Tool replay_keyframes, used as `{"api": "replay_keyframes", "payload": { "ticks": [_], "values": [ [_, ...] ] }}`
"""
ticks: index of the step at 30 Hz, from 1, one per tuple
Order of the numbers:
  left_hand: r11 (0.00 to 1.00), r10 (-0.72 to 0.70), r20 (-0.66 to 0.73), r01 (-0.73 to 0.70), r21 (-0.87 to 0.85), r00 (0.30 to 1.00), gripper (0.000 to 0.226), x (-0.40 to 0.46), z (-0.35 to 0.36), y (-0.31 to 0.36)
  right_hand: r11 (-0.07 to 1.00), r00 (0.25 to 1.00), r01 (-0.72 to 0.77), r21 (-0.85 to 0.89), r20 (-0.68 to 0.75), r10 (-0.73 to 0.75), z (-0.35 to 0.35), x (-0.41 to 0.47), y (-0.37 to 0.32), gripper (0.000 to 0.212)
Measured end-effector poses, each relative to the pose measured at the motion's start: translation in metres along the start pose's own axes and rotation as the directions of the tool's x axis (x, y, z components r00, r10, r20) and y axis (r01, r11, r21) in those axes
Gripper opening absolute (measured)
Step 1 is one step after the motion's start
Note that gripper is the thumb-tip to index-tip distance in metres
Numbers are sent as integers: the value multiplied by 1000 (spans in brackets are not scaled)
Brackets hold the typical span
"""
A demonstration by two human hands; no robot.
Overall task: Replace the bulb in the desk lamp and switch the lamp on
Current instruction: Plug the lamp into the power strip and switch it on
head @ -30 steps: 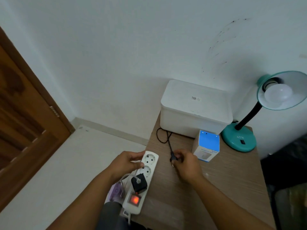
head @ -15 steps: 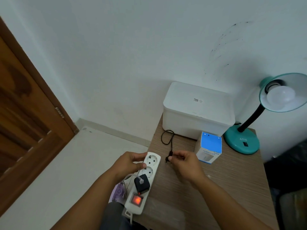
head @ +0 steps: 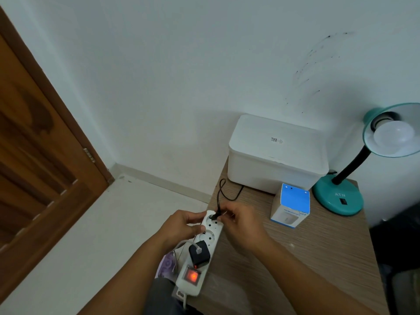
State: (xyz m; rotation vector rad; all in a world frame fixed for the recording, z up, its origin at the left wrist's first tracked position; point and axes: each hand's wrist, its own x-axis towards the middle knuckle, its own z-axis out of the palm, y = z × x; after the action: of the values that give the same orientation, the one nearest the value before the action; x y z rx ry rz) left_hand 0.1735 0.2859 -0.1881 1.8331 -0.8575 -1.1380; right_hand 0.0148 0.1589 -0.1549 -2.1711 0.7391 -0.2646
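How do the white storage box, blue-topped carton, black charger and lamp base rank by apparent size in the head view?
1. White storage box
2. Lamp base and blue-topped carton: look alike, not ranked
3. Black charger, though nearest the camera

The right hand (head: 241, 226) has carried the black plug (head: 214, 216) leftward across the worktop (head: 318, 258), from a spot beside the power strip (head: 204, 244) a second ago to just over the strip's far socket, where the plug now sits at the socket's edge. The cord (head: 221, 189) trails after it, its loop pulled straighter. The left hand (head: 181, 226) has slid up the strip toward that end socket.
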Motion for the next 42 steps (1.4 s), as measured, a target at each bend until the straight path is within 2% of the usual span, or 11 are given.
{"api": "replay_keyframes", "payload": {
  "ticks": [5,37,42],
  "values": [
    [1000,-12,-17,13,14,1000,39,2,0,0,986,995,87,-144,53,-80,3,2,0,19],
    [999,-27,1,27,-24,1000,41,6,0,-3,956,986,145,-256,122,-117,9,12,5,16],
    [999,-25,-5,25,-21,1000,42,6,0,-2,947,985,172,-273,70,-159,13,8,5,16]
  ]
}}
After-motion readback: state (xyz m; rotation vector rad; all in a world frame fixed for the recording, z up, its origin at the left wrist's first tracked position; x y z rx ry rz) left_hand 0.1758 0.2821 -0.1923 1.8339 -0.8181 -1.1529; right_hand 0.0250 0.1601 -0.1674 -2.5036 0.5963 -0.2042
